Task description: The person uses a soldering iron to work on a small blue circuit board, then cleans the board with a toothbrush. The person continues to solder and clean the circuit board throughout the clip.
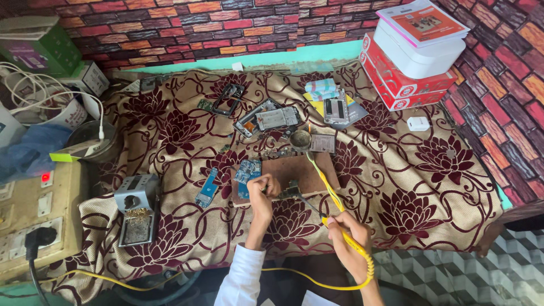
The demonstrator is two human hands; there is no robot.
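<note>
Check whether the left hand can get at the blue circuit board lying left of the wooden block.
Probably yes: the blue circuit board lies uncovered on the cloth, just left of the left hand, with nothing between.

A cream cloth [396,187] with maroon flowers, a blue circuit board [247,170], a yellow soldering iron [334,198].

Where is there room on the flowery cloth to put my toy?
The cloth is bare on the right, between the white charger and the table edge. It is also bare between the metal stand and the left hand. Phone parts crowd the middle.
</note>
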